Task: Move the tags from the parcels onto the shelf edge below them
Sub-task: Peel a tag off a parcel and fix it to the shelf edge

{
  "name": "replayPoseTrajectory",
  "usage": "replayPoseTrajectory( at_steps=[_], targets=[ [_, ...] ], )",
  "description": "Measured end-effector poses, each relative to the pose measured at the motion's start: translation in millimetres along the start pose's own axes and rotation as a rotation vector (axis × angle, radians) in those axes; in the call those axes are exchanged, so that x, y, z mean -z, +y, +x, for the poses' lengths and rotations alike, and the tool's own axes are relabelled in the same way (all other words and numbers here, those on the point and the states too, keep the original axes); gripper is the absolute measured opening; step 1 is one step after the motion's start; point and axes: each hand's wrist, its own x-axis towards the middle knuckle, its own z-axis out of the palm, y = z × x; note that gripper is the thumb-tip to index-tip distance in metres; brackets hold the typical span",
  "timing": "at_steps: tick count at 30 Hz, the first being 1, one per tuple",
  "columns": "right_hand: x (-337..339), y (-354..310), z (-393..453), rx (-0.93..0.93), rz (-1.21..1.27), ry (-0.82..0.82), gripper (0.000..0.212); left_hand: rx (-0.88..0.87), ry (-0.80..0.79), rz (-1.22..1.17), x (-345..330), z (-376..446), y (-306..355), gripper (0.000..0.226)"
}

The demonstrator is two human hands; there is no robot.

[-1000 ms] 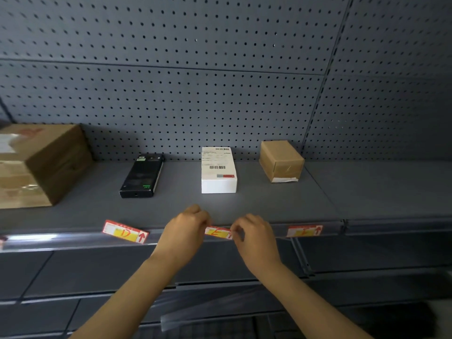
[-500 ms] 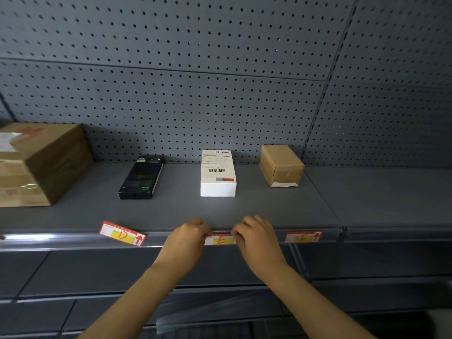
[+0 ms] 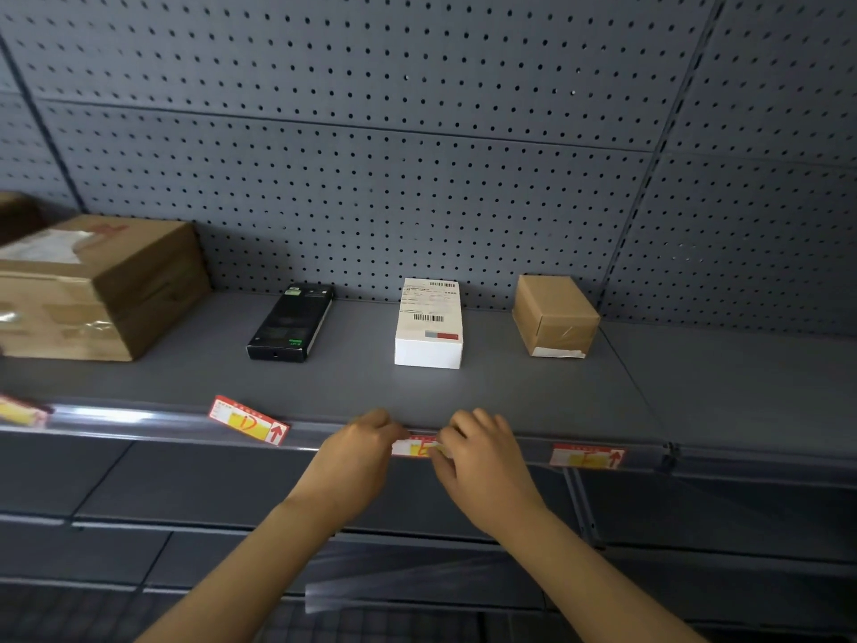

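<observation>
Tag E (image 3: 416, 446), tilted a second ago, now sits level in the shelf edge strip (image 3: 139, 417) below the white parcel (image 3: 429, 324), left hand (image 3: 354, 450) and right hand (image 3: 482, 452) pinching its ends, so seating looks nearly finished.

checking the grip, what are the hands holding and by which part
Both hands pinch one tag at the shelf edge: left hand on its left end, right hand on its right end.
</observation>
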Motion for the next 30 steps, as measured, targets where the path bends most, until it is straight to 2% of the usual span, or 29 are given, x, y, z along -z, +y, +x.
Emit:
replayPoseTrajectory(
  at_steps=[4,7,9,16,23,30],
  targets=[
    [-10,-17,-1,0.091,0.045,0.008,0.024,0.007,0.031,0.011,5,-16,-5,0.036],
    [-20,-40,7,0.105,0.13,0.008,0.016,0.058,0.06,0.056,18,-29,-20,0.03],
    [-25,-56,17,0.097,0.187,-0.011,0.008,0.104,0.097,0.08,32,-34,-36,0.029],
    [-39,-121,55,-0.028,0.334,-0.029,0.017,0.208,0.215,0.159,93,-39,-111,0.032],
    [-62,-168,75,-0.222,0.241,0.024,0.017,0.11,0.091,0.016,100,-41,-156,0.026],
    [-71,-185,78,-0.274,0.115,0.046,0.006,0.001,0.037,-0.073,86,-46,-186,0.028]
  ],
)
